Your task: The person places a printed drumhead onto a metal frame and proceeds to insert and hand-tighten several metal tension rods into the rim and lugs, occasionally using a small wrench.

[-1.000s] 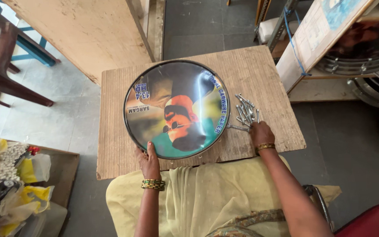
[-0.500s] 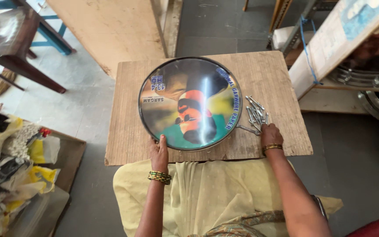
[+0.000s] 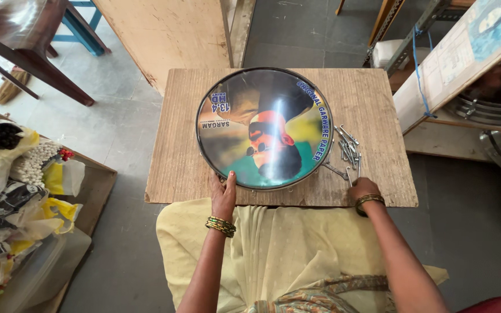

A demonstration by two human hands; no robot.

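Observation:
A round drum (image 3: 265,127) with a metal rim and a glossy printed skin lies flat on a small wooden table (image 3: 172,145). My left hand (image 3: 222,194) lies on the drum's near rim with its fingers together, pressing it. To the drum's right is a small pile of metal rods (image 3: 348,148). My right hand (image 3: 364,189) is at the near side of that pile, fingers closed around one thin metal rod (image 3: 357,168) that points away from me. Both wrists wear bangles.
A plywood sheet (image 3: 169,35) leans beyond the table. A dark wooden chair (image 3: 27,49) stands at the far left. Bags of beads (image 3: 24,168) fill a box on the left. Metal drum hoops (image 3: 488,110) and a printed board (image 3: 465,58) sit at the right.
My head view has drifted, so the table sits further right in the picture. My left hand stays on the rim and my right hand stays at the rods.

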